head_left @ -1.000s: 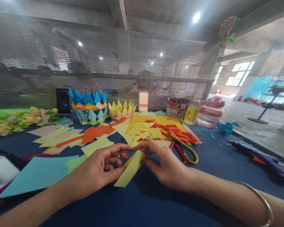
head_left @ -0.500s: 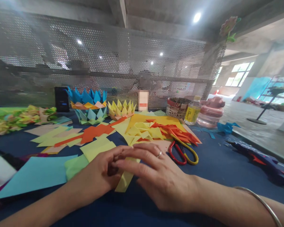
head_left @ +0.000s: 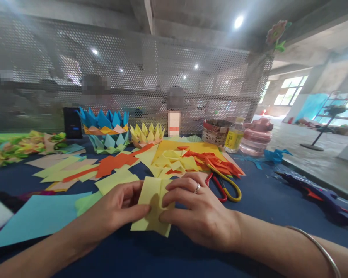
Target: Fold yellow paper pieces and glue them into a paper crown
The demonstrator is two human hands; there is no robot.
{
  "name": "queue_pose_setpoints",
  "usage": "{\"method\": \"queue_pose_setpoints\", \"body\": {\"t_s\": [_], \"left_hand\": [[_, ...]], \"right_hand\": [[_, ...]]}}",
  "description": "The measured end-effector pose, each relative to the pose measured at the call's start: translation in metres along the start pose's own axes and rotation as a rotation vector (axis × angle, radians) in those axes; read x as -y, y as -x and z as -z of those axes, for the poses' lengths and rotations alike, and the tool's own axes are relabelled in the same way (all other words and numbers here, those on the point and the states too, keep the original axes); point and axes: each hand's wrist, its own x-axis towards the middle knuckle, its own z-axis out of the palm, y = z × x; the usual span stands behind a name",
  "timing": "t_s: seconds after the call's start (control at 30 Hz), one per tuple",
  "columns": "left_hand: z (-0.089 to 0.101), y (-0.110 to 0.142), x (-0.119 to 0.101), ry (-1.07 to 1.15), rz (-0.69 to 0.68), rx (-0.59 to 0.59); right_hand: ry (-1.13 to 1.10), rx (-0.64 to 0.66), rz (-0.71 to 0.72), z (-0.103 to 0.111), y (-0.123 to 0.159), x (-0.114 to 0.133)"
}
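A pale yellow folded paper [head_left: 151,204] stands slightly raised over the dark blue table [head_left: 174,255], held between both hands. My left hand [head_left: 116,210] pinches its left edge with thumb and fingers. My right hand [head_left: 195,214], with a ring on one finger and a bangle on the wrist, presses its fingers on the paper's right half. Just beyond the hands lie loose yellow and orange paper pieces [head_left: 188,160] and red-and-yellow-handled scissors [head_left: 224,185].
Finished paper crowns, blue [head_left: 104,121] and yellow [head_left: 146,133], stand at the back by a perforated metal screen. A light blue sheet [head_left: 37,216] lies left. A bottle [head_left: 233,137], a pink jar [head_left: 256,137] and a basket [head_left: 216,131] stand right; a glue gun [head_left: 313,191] lies far right.
The narrow yellow strip was pressed flat under both hands, then lifted and opened into a wider folded piece now held upright between them.
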Motion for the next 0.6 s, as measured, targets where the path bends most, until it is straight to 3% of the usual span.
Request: {"method": "queue_pose_setpoints", "body": {"t_s": [0.47, 0.6], "left_hand": [[-0.002, -0.004, 0.004, -0.003, 0.058, 0.036], [0.001, -0.001, 0.007, -0.110, -0.061, -0.086]], "right_hand": [[0.000, 0.026, -0.036, -0.003, 0.001, -0.003], [-0.038, 0.053, -0.061, -0.005, 0.002, -0.004]]}}
